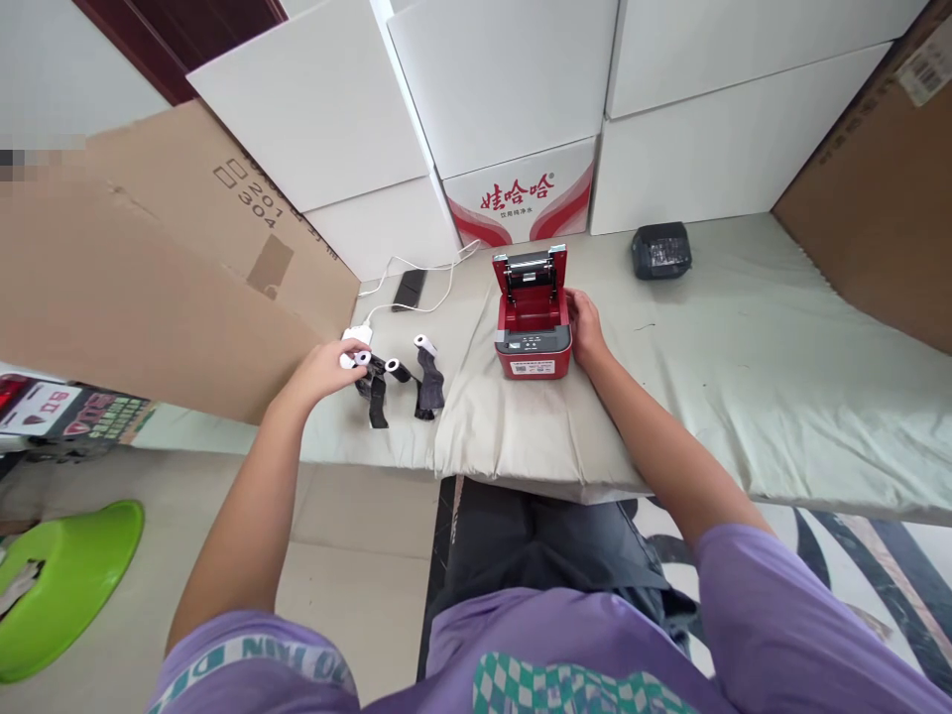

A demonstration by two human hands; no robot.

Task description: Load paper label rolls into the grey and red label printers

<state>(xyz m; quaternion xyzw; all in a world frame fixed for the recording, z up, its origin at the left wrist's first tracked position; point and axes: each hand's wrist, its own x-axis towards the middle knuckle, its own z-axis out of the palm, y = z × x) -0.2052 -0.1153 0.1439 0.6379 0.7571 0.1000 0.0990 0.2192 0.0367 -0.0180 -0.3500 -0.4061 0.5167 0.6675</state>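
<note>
My left hand (327, 372) is at the left of the bench, its thumb and fingers closed on the end of a small paper roll (362, 358). Two more rolls lie beside it: a dark one with a white core (399, 370), and a white-ended one (424, 345) with a dark strip hanging loose. A red receipt printer (534, 342) stands in front of me with its lid (530, 268) raised and a red hollow inside. Against the printer's right side rests my right hand (586, 329), gripping it there; some of its fingers are hidden.
A white power strip (358, 337) with a cable sits just behind my left hand. Farther back lies a black phone (409, 290). At the right is a dark wrapped bundle (661, 250). Cardboard panels (223, 268) and white boxes (513, 79) wall the cloth-covered bench (714, 397).
</note>
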